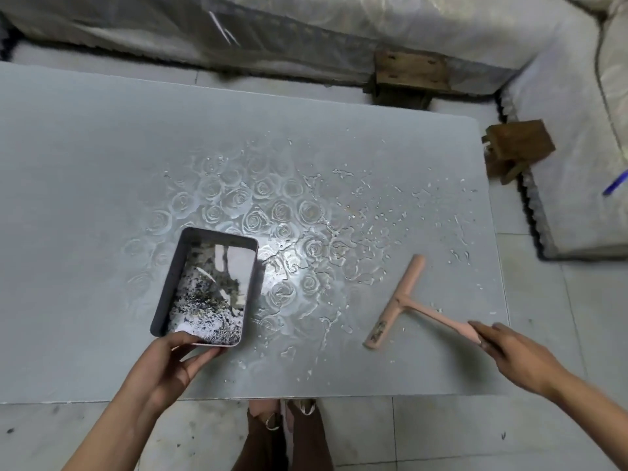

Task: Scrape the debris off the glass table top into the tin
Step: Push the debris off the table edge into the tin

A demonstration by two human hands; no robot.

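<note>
The frosted glass table top (85, 158) has a rose pattern in its middle and wet whitish debris (373, 215) scattered over its right half. A rectangular grey tin (170, 277) with dark and white scrapings inside lies tilted near the front, and my left hand (173, 362) grips its near rim. A pink T-shaped scraper (404, 300) rests blade-down on the glass at the right, its handle held in my right hand (509, 355).
A covered sofa (441, 28) runs along the far side and the right, raised on wooden blocks (516, 147). A blue pen (615, 183) lies on the right cushion. My feet (282, 413) stand on the tiled floor at the table's front edge.
</note>
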